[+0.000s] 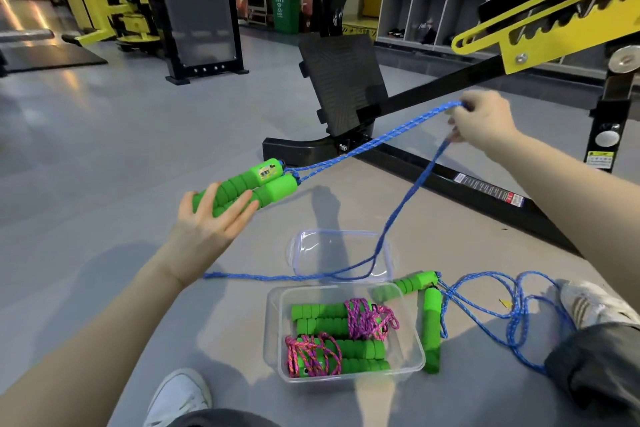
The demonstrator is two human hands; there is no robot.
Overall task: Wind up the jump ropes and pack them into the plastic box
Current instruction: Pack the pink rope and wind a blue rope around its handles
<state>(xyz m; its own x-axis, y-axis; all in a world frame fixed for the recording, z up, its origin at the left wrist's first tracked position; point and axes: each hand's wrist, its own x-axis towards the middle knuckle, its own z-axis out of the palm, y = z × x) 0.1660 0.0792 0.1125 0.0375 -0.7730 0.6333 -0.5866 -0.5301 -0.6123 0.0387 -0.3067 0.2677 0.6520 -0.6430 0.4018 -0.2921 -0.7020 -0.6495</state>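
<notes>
Our left hand [214,215] grasps the two green handles [258,184] of a jump rope, held side by side above the floor [104,156], our fingers lying fairly straight along them. From the handles a doubled blue rope [363,146] runs taut up to our right hand [485,123], which is clenched on the fold of it, raised in front of a black machine [346,87]. From that hand the rest of the rope drops to the floor, crosses the clear lid [311,246] and trails off leftward under our left forearm. The box [273,333] sits on the floor just this side of the lid, open. In it lie two wound ropes [367,319]: green handles paired, each bundle wrapped in pink cord, one toward the far wall and one toward the near wall. Just right of the box a second blue jump rope [512,312] lies unwound on the floor, one green handle leaning along the box's right wall and the other at its far right corner, the cord spread in loose loops toward our right shoe [595,302]. Our left shoe [180,395] is near the box's left side.
</notes>
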